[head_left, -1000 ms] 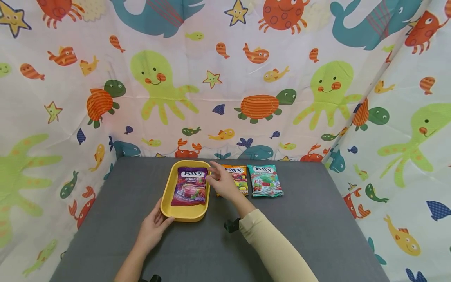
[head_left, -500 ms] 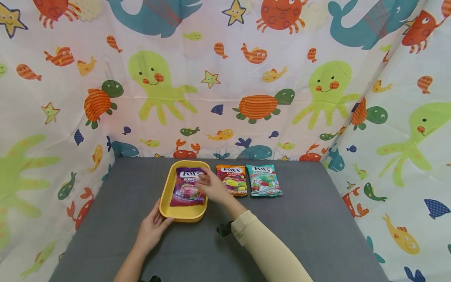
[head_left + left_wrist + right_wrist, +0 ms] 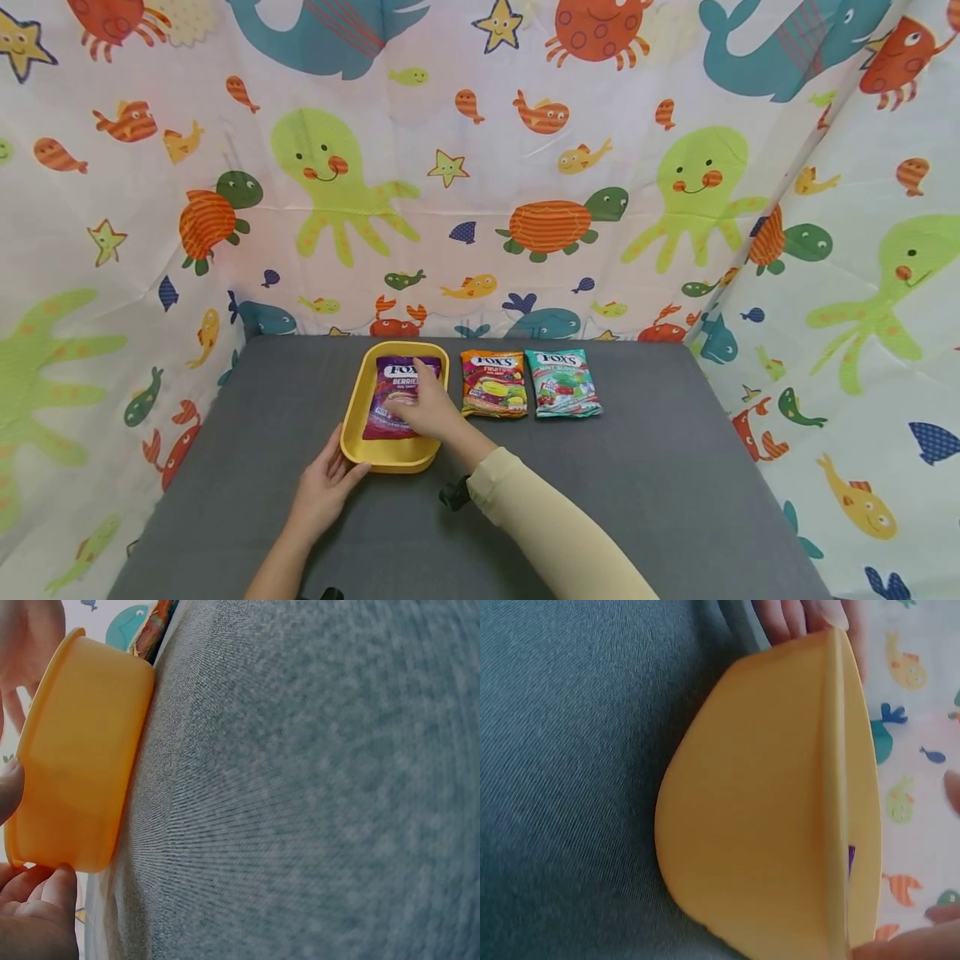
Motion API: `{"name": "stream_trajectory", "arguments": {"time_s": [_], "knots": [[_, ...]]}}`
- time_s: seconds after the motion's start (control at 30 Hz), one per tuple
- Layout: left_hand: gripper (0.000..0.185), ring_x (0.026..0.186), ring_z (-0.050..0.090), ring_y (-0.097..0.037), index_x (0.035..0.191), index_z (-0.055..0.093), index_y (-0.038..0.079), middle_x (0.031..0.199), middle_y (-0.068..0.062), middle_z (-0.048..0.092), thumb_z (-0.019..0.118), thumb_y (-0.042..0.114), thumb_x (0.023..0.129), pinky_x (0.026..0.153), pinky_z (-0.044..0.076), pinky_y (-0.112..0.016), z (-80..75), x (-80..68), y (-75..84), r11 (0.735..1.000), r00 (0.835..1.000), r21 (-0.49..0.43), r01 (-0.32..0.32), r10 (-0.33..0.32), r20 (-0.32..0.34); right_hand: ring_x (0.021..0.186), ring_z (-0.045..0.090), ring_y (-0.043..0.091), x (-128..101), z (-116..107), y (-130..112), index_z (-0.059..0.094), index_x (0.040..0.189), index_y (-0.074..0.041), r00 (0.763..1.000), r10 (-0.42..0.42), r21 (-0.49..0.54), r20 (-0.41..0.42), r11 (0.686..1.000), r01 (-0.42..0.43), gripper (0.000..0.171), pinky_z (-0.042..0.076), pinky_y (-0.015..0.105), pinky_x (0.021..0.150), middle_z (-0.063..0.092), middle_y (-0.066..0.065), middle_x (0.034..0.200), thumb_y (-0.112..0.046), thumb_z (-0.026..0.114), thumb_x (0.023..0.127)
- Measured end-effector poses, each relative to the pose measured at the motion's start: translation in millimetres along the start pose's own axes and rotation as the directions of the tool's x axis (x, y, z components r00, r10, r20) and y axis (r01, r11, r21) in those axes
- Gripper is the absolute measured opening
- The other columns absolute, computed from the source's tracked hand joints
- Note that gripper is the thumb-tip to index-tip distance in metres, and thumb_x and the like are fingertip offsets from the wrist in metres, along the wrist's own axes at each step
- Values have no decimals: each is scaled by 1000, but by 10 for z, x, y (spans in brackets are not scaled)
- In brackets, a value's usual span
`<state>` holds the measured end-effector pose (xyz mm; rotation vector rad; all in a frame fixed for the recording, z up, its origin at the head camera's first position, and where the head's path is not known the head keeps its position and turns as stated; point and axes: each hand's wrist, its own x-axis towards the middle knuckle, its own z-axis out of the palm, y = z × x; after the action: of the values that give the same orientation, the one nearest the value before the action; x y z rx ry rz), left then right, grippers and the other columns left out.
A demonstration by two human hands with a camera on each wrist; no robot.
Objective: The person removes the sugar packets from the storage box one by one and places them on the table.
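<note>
A yellow plastic tub [image 3: 396, 467] stands on the grey table, with a purple bag of Fox's Berries candy [image 3: 384, 423] lying flat inside. My left hand [image 3: 321, 487] grips the tub's near left corner, thumb at the rim and fingers along the outer wall; the left wrist view shows those fingers [image 3: 56, 889] under the rim. Over the purple bag is my right hand [image 3: 429, 408], thumb and index finger spread apart, covering part of the print. From the right wrist, the tub's side [image 3: 757, 787] hides nearly all of the bag.
Right of the tub, an orange bag of Fox's Fruits candy [image 3: 493, 385] and a teal Fox's mint candy bag [image 3: 564, 383] lie side by side. A curtain printed with sea animals [image 3: 480, 242] hangs behind and along both sides of the table [image 3: 637, 483].
My right hand has moved left and down from beside the tub's right rim to over the purple bag, uncovering the orange bag. The left hand and tub stay put.
</note>
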<state>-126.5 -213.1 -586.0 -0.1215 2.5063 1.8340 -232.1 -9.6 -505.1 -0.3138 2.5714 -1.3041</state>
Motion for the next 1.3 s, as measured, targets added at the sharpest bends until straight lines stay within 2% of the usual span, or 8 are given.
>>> {"name": "stream_trajectory", "arguments": {"time_s": [0.17,0.27,0.4,0.5,0.63,0.87,1.1,1.3], "knots": [[86,149,31,-31,163,17,12,166,-16,23,70,27,97,107,38,-20,7,20,24,999,999,3,-33,33,3,154,17,42,48,77,-37,12,163,-16,997,66,-21,-43,998,-67,99,25,64,121,18,21,167,-45,73,90],[86,149,32,-31,163,17,13,166,-16,24,70,27,97,107,38,-21,4,32,39,999,999,6,-43,43,2,152,24,43,79,117,-34,13,163,-15,990,128,-3,-51,992,-128,99,28,64,120,21,22,166,-48,71,90],[86,149,32,-33,163,17,13,166,-17,24,70,28,97,109,37,-31,-13,41,44,998,999,15,-53,53,3,146,37,41,97,150,-35,17,162,-13,975,214,96,-65,974,-207,97,34,62,118,33,20,161,-44,73,90],[85,149,32,-32,163,17,13,166,-17,23,70,28,97,109,37,-29,-36,43,32,998,999,19,-52,52,-4,141,44,38,108,167,-56,22,161,-12,959,273,182,-80,950,-255,94,39,59,116,42,17,155,-39,76,89],[85,149,32,-32,163,18,13,165,-17,24,70,26,97,109,37,-26,-66,51,17,998,998,17,-53,53,-16,139,47,36,142,187,-99,28,159,-8,941,317,215,-116,933,-288,90,41,57,115,46,17,152,-36,77,89],[85,147,34,-32,162,20,11,164,-19,26,71,28,96,110,39,-35,-80,41,36,999,999,19,-48,48,-10,139,46,37,149,205,-161,37,155,-7,910,384,259,-154,905,-338,83,41,58,114,48,17,151,-28,80,87],[84,148,34,-33,162,20,9,165,-19,25,71,26,96,110,38,-35,-23,39,14,999,999,5,-38,38,-19,129,54,36,142,205,-66,43,152,-8,917,381,318,-113,889,-330,75,50,58,106,55,17,143,-20,80,87],[87,148,33,-32,162,19,9,165,-19,24,72,29,95,111,38,-35,-43,6,-13,1000,1000,10,-13,14,-17,117,60,30,155,295,-45,50,147,-12,942,332,235,-51,921,-312,67,55,55,100,58,13,135,-21,80,88]]}}
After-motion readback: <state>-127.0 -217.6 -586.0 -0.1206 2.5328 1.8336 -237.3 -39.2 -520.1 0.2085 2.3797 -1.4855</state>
